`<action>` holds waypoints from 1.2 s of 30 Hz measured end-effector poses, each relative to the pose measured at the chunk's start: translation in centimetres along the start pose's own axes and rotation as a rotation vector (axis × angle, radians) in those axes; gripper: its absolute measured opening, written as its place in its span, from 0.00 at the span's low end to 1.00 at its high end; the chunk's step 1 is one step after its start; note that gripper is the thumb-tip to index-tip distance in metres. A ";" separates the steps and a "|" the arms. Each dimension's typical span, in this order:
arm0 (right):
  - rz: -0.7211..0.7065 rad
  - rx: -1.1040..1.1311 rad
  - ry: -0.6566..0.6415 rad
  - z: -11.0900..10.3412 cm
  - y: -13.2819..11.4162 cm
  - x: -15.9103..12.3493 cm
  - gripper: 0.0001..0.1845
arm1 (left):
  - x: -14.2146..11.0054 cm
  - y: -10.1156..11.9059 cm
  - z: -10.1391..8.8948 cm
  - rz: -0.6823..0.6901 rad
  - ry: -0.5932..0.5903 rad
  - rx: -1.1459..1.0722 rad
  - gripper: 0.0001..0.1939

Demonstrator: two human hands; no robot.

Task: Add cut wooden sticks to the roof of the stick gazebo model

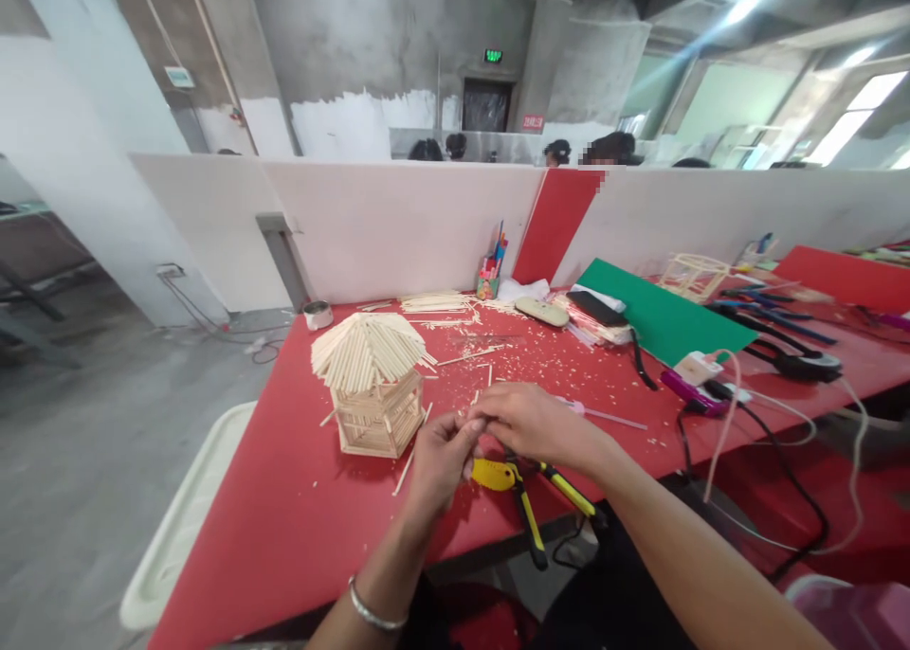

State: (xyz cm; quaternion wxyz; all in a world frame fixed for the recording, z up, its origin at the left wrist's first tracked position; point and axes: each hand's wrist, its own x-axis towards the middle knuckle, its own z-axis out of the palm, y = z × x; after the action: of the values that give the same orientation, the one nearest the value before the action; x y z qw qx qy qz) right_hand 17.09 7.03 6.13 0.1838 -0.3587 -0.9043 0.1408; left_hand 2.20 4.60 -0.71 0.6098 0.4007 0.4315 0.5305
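My left hand (pixel 442 458) and my right hand (pixel 527 421) meet above the red table, fingertips pinched together. Whatever lies between the fingers is hidden or too small to name. Just below them lies a hand cutter (pixel 496 476) with a yellow head and black-and-yellow handles. To the left of my hands stands a small pavilion model (pixel 376 413) built of pale wooden sticks, with a sloped stick roof (pixel 370 352). A loose stick (pixel 408 465) lies beside its base.
Stick scraps litter the red table (pixel 263 498). A pile of sticks (pixel 435 302), a tin (pixel 318 315), a pen holder (pixel 488 279) and a green board (pixel 661 314) sit toward the back. Cables run from a purple power strip (pixel 693 392) at right.
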 end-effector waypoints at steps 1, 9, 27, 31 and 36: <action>0.008 0.067 0.035 0.0 -0.5 -0.1 0.13 | -0.5 0.4 -0.1 -0.003 0.012 -0.036 0.22; 0.059 0.451 0.358 2.7 -3.6 -0.5 0.10 | -3.7 3.3 -0.6 0.062 0.038 -0.170 0.22; 0.922 -0.024 0.462 3.0 2.8 -7.3 0.15 | -5.0 3.6 -0.6 -0.022 0.051 -0.227 0.18; 1.136 -0.020 0.349 4.9 6.5 -9.4 0.15 | -5.1 3.8 -0.6 -0.033 0.077 -0.274 0.18; 1.187 0.097 0.343 5.5 8.6 -9.2 0.14 | -5.2 4.4 -1.0 0.026 0.121 -0.330 0.17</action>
State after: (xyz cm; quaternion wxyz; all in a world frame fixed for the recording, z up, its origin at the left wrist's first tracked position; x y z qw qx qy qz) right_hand 26.04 5.97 -4.27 0.2331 -0.8093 -0.5005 0.2005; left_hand -0.41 0.01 3.70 0.6330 0.2681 0.3694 0.6252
